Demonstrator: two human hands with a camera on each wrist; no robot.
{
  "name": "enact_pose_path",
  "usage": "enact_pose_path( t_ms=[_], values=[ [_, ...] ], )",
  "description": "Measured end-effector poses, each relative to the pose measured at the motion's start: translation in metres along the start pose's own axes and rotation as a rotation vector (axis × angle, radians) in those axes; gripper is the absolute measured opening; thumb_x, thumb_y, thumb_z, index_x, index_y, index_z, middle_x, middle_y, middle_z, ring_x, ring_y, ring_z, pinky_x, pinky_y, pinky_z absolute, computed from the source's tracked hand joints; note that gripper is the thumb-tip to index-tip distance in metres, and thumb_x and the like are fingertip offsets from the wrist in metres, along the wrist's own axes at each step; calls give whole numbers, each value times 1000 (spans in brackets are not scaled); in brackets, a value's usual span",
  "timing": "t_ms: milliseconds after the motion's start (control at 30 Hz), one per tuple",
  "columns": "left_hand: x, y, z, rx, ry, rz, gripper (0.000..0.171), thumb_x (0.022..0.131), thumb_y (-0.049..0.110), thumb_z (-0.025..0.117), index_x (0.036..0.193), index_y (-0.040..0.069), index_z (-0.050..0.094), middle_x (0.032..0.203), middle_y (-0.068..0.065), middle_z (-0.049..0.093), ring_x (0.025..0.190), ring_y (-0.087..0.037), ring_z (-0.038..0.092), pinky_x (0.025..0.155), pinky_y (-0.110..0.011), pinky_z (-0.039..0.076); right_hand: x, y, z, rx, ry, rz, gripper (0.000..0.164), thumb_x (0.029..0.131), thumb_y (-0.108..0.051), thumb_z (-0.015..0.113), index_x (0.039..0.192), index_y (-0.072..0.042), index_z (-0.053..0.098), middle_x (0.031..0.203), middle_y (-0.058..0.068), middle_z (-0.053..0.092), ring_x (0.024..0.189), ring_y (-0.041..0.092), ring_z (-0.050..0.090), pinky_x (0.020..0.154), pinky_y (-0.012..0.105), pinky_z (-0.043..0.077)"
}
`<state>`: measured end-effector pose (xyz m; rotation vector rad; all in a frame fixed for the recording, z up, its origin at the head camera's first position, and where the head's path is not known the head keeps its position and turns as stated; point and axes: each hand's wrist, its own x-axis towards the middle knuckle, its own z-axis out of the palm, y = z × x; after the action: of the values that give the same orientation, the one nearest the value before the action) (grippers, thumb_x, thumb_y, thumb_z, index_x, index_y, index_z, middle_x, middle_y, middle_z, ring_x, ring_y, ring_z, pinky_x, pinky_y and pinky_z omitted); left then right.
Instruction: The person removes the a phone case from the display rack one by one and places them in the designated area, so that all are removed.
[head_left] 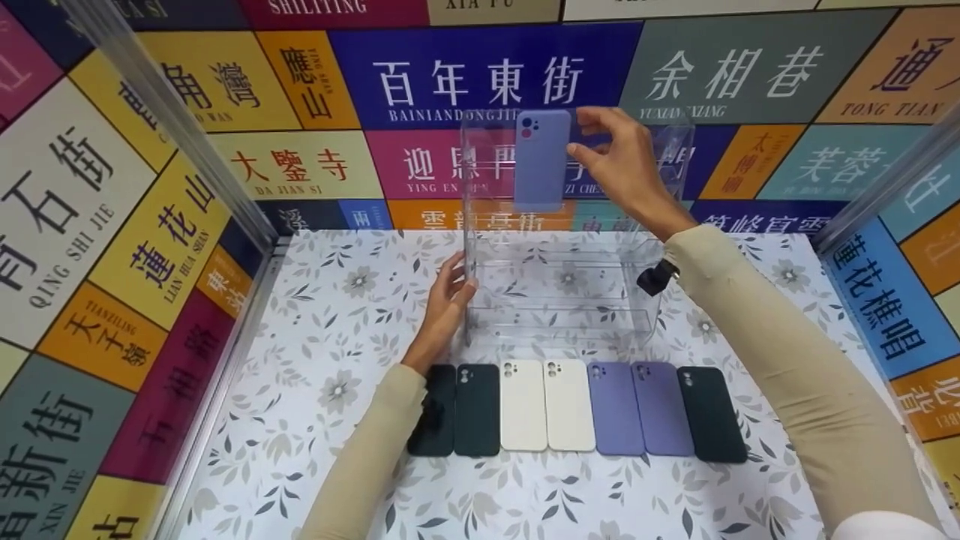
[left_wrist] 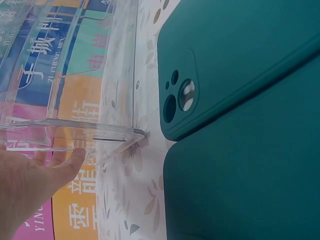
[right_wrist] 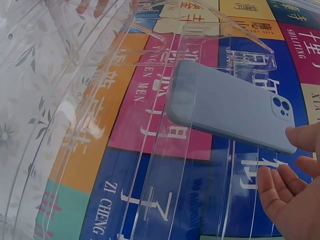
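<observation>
A clear acrylic display rack (head_left: 555,319) with tiers stands on the table. On its upper tier a light purple phone case (head_left: 541,161) stands upright, its camera cutouts at the top left in the head view. My right hand (head_left: 622,161) is at the case's right edge, thumb tip right at that edge and the other fingers spread apart from it. In the right wrist view the same case (right_wrist: 235,107) looks pale blue, its lower end behind a clear lip. My left hand (head_left: 444,307) rests against the rack's left side, fingertips (left_wrist: 76,159) at the clear panel.
In front of the rack lies a row of phone cases: dark green cases (head_left: 478,412) at the left, cream cases (head_left: 523,405), purple cases (head_left: 616,409), and a dark green case (head_left: 712,414) at the right end. Printed panels (head_left: 487,71) wall in the leaf-patterned table (head_left: 300,420).
</observation>
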<state>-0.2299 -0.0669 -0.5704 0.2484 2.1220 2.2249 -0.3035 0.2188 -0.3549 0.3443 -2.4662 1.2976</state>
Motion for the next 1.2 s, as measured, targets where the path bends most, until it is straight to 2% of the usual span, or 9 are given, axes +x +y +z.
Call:
enact_pose_path(
  t_ms=[200,600,933,1200],
  values=[
    [-3,-3,2,-28,-5,-6,62,112,13,60,170,10,39,163,-31,45,149,-48,49,121,-57,43,-1,2,4,8,-26,6,60,103,-3,76,159,-3,57,148,14,64,134,28,63,106,36,57],
    [-3,-1,3,-23,-1,-11,63,112,12,60,171,11,38,164,-26,47,151,-48,48,121,-58,43,2,2,13,-2,-51,19,62,102,-3,77,160,-2,55,141,17,66,131,27,64,107,41,58],
    [0,1,0,-10,5,-28,62,112,16,61,170,16,40,165,-20,47,151,-38,49,123,-57,42,2,2,19,31,-11,-19,59,102,4,73,158,-5,58,136,15,67,124,23,66,104,36,58],
    [0,0,0,5,-2,-12,63,112,17,60,171,15,38,168,-25,43,151,-39,49,123,-57,42,-7,10,25,11,117,-157,48,101,10,71,147,-1,67,126,19,72,119,30,68,106,40,56]
  ],
)
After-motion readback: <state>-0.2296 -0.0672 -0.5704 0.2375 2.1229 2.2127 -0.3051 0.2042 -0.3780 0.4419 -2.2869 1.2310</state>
